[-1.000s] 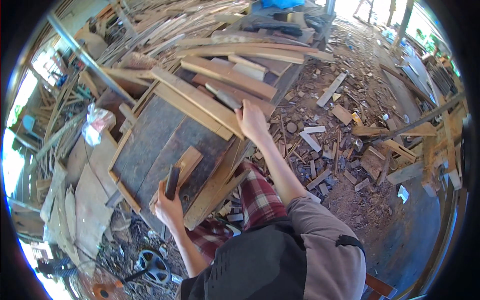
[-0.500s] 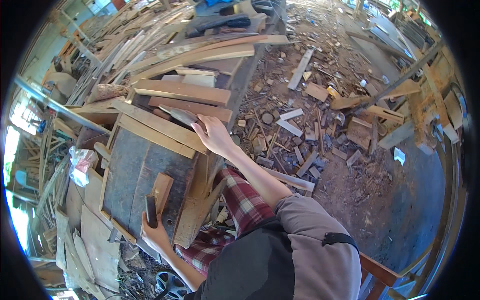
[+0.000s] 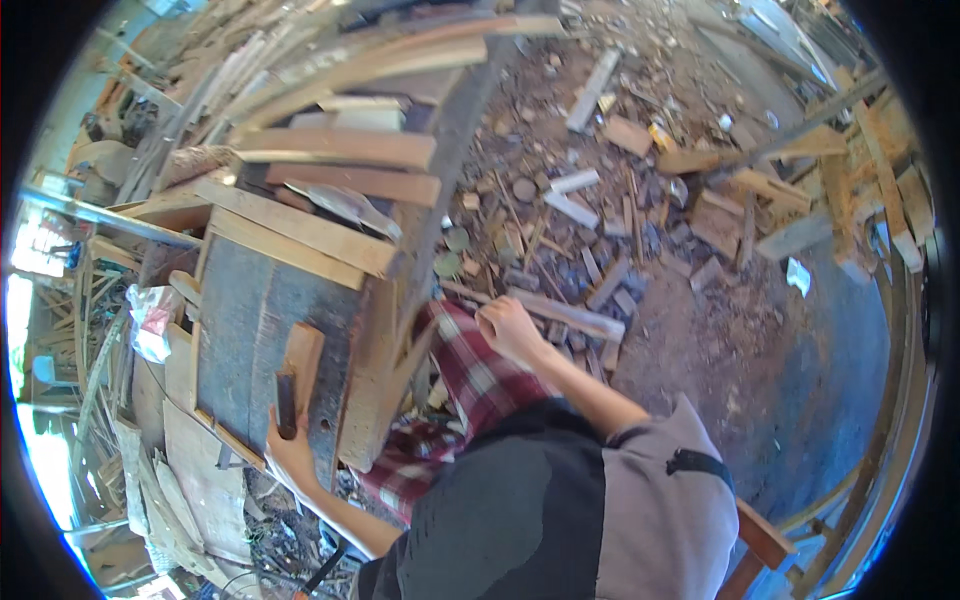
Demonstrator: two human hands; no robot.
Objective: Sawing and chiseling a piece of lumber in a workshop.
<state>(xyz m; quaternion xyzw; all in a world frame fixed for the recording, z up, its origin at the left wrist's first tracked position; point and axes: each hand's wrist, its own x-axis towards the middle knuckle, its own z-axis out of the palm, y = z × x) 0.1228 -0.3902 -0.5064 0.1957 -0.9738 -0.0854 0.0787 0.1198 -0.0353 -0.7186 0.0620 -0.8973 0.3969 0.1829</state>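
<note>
My left hand (image 3: 290, 448) is closed around the lower end of a short dark bar (image 3: 286, 398). The bar rests beside a light-brown wooden block (image 3: 304, 350) on the dark worktop (image 3: 240, 310). My right hand (image 3: 510, 326) hovers above my plaid-covered knee, off the bench's right side. Its fingers are curled and nothing shows in them. A flat grey blade-like tool (image 3: 350, 208) lies at the far end of the worktop, between a reddish plank (image 3: 390, 184) and a pale board (image 3: 300, 232).
Stacked planks (image 3: 340, 148) fill the bench's far end. Wood offcuts (image 3: 590, 270) litter the ground to the right. At the left edge of the worktop sits a clear plastic bag (image 3: 152, 320). A wooden frame (image 3: 850, 230) stands at far right.
My right hand has left the blade-like tool, drawn back toward my knee and curled its fingers. The tool stays on the bench. My left hand keeps hold of the dark bar.
</note>
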